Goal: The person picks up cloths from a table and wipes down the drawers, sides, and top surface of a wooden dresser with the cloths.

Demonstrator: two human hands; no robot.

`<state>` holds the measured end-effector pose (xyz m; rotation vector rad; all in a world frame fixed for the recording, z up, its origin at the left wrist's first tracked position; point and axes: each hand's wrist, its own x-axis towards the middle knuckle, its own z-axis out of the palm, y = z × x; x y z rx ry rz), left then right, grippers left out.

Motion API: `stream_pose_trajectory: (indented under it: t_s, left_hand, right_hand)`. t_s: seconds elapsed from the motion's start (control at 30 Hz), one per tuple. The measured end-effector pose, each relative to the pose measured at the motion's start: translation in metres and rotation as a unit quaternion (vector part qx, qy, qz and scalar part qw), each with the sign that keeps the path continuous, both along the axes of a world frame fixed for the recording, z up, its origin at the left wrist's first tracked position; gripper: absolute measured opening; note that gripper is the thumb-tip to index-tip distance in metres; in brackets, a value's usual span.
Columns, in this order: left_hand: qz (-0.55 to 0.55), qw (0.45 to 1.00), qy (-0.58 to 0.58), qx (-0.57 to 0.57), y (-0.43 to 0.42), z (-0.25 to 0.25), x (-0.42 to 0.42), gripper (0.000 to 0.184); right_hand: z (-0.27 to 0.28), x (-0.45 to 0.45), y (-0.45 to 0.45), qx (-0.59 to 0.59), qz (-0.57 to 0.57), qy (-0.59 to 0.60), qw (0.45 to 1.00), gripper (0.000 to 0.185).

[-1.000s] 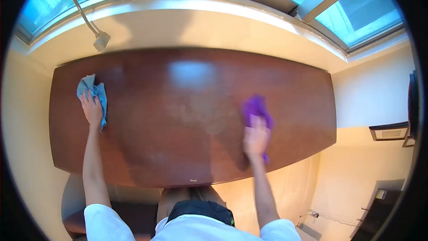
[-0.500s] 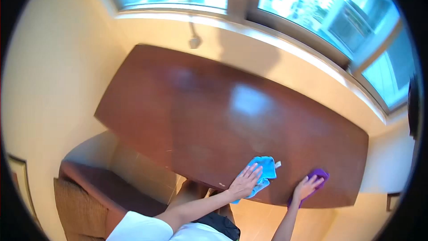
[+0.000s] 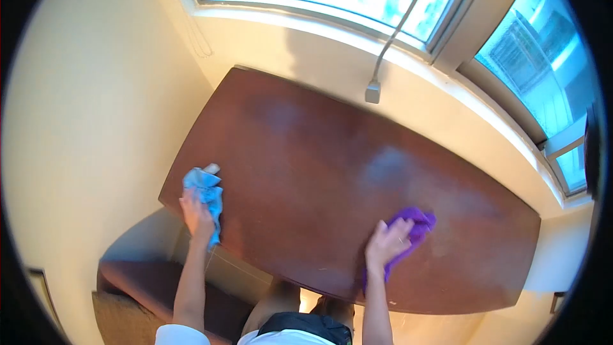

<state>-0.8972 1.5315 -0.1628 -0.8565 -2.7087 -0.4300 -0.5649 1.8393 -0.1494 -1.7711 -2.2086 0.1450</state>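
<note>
no text, label, brand, number or sign can be read

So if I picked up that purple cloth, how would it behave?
The purple cloth would probably be floppy, since it bunches and folds loosely under the right hand. It looks thin, so it's likely light for its size. Rolling seems unlikely, as it lies crumpled on the table.
</note>
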Motion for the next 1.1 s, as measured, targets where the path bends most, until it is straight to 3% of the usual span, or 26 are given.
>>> stream_pose_trajectory:
  t_s: [0.03, 0.07, 0.13, 0.27, 0.37, 0.4, 0.43, 0.47, 0.53, 0.57, 0.67, 0.7, 0.73, 0.77, 0.83, 0.87, 0.97, 1.03, 1.1]
  left_hand:
    - [0.039, 0.999, -0.001, 0.008, -0.010, 0.002, -0.026, 0.038]
    - [0.075, 0.997, 0.025, -0.017, -0.021, -0.009, -0.055, 0.040]
    - [0.115, 0.993, -0.034, -0.005, -0.020, -0.002, -0.085, 0.042]
    - [0.120, 0.990, -0.069, 0.014, -0.017, 0.002, -0.111, 0.042]
    - [0.112, 0.992, -0.045, 0.028, -0.021, -0.004, -0.119, 0.041]
    - [0.108, 0.992, -0.049, 0.030, -0.023, -0.006, -0.121, 0.041]
    - [0.110, 0.993, -0.049, 0.014, -0.024, -0.007, -0.124, 0.042]
    - [0.112, 0.993, -0.046, 0.001, -0.022, -0.007, -0.126, 0.042]
    - [0.133, 0.990, -0.052, -0.011, -0.019, -0.007, -0.129, 0.043]
    - [0.156, 0.986, -0.059, -0.030, -0.017, -0.007, -0.133, 0.043]
    - [0.185, 0.982, -0.024, -0.033, -0.006, -0.020, -0.148, 0.042]
    - [0.115, 0.993, 0.020, 0.004, 0.008, -0.032, -0.154, 0.042]
    - [0.046, 0.996, 0.061, 0.040, 0.027, -0.036, -0.165, 0.043]
    - [0.013, 0.999, -0.032, 0.026, 0.079, 0.011, -0.147, 0.044]
    - [-0.085, 0.996, -0.022, 0.007, 0.151, 0.009, -0.136, 0.047]
    - [-0.147, 0.984, 0.096, 0.013, 0.194, 0.007, -0.114, 0.048]
    - [-0.298, 0.954, -0.016, 0.002, 0.299, 0.003, -0.005, 0.055]
    - [-0.399, 0.907, -0.113, 0.072, 0.330, 0.008, 0.090, 0.057]
    - [-0.503, 0.853, -0.120, 0.071, 0.334, 0.007, 0.159, 0.055]
  right_hand:
    - [0.015, -0.062, -0.012, -0.038, 0.005, 0.022, 0.999, 0.057]
    - [0.002, -0.109, -0.029, 0.052, 0.098, -0.045, 0.993, 0.057]
    - [0.033, -0.209, -0.077, -0.039, 0.251, -0.026, 0.967, 0.054]
    - [0.001, -0.306, -0.191, -0.070, 0.540, 0.165, 0.823, 0.050]
    - [-0.006, -0.313, -0.152, -0.085, 0.557, 0.119, 0.817, 0.048]
    - [0.009, -0.306, -0.117, -0.069, 0.526, 0.085, 0.843, 0.045]
    - [0.027, -0.294, -0.077, -0.125, 0.472, 0.048, 0.872, 0.043]
    - [0.013, -0.272, -0.044, -0.045, 0.397, 0.043, 0.916, 0.044]
    - [0.031, -0.207, 0.032, -0.012, 0.262, -0.042, 0.964, 0.043]
    - [0.014, -0.157, 0.063, 0.092, 0.182, -0.065, 0.977, 0.042]
    - [0.038, -0.002, 0.106, -0.020, -0.008, -0.062, 0.998, 0.043]
    - [0.024, 0.050, 0.097, 0.058, -0.030, -0.082, 0.995, 0.046]
    - [0.012, 0.092, 0.089, 0.034, -0.087, -0.095, 0.991, 0.048]
    - [0.012, 0.106, 0.075, 0.019, -0.127, -0.131, 0.983, 0.048]
    - [0.008, 0.106, 0.064, 0.011, -0.144, -0.155, 0.977, 0.048]
    - [0.006, 0.101, 0.065, 0.013, -0.165, -0.179, 0.970, 0.048]
    - [0.000, 0.098, 0.066, 0.039, -0.172, -0.169, 0.970, 0.048]
    - [0.007, 0.098, 0.064, 0.042, -0.170, -0.166, 0.971, 0.048]
    - [0.007, 0.100, 0.064, 0.044, -0.168, -0.164, 0.971, 0.047]
